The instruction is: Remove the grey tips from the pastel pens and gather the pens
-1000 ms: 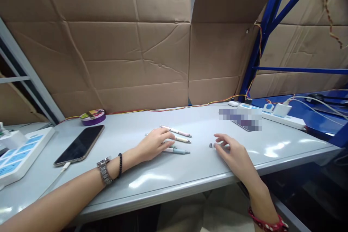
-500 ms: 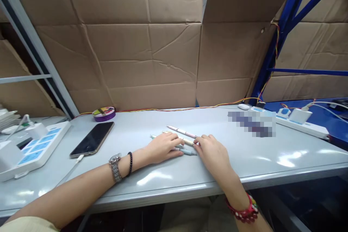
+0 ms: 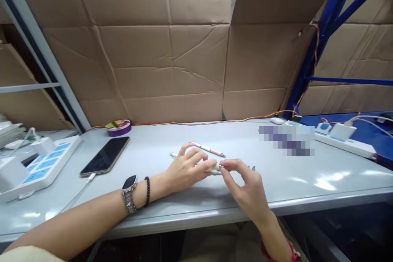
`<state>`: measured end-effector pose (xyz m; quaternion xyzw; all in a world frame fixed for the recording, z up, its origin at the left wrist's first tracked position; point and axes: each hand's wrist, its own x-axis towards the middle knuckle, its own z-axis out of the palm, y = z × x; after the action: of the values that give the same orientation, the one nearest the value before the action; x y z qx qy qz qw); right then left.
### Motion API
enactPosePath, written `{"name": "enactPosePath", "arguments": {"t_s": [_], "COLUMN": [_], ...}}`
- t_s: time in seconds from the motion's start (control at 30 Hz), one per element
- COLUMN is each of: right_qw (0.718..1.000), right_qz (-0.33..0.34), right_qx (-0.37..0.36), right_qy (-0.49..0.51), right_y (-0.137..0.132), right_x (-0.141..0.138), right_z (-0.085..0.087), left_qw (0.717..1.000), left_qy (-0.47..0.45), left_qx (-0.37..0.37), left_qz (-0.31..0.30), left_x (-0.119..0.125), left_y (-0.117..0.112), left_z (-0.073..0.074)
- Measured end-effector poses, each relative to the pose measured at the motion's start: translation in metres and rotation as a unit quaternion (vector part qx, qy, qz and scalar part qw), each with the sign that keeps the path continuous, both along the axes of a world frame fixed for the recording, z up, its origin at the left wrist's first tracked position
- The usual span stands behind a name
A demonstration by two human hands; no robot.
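My left hand (image 3: pixel 187 172) is closed round a cream pen (image 3: pixel 216 167), most of which its fingers hide. At the pen's metal tip, my right hand (image 3: pixel 247 182) pinches with thumb and forefinger. A pale pink and white pen (image 3: pixel 208 149) lies on the table just beyond both hands. Beneath the fingers a light blue pen (image 3: pixel 216 173) shows in part. The end of a pale green pen (image 3: pixel 173 155) sticks out behind my left hand. Small grey ends beside the right fingers are too small to make out.
On the white table (image 3: pixel 147 147), a phone (image 3: pixel 106 156) with a cable lies left, near a purple tape roll (image 3: pixel 118 127). Power strips stand left (image 3: pixel 46 163) and right (image 3: pixel 346 141). Cardboard (image 3: pixel 166 57) walls the back. A blurred patch covers something at right.
The cream pen has been lifted off the table between both hands. My right hand has turned and now pinches the tip. The pink and white pen lies more exposed.
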<state>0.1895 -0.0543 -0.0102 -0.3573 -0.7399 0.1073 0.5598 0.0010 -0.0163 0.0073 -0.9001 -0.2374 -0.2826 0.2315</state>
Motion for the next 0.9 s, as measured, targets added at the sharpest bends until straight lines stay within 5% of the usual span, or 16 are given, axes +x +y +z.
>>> {"name": "enactPosePath", "arguments": {"t_s": [0.37, 0.63, 0.9], "right_qw": [0.980, 0.993, 0.992], "right_qz": [-0.117, 0.051, -0.004], "right_qx": [-0.091, -0.096, -0.113], "right_qy": [-0.135, -0.041, -0.062], "right_y": [0.005, -0.001, 0.000], "right_x": [-0.002, 0.004, 0.003], "right_z": [-0.004, 0.003, -0.002], "left_qw": [0.987, 0.972, 0.979], "left_qy": [0.094, -0.007, 0.102], "left_qx": [-0.114, -0.235, -0.172], "left_qz": [0.061, 0.005, 0.031], "left_x": [0.009, 0.002, 0.009], "left_y": [-0.014, -0.017, -0.016], "left_z": [-0.006, -0.010, -0.005]}}
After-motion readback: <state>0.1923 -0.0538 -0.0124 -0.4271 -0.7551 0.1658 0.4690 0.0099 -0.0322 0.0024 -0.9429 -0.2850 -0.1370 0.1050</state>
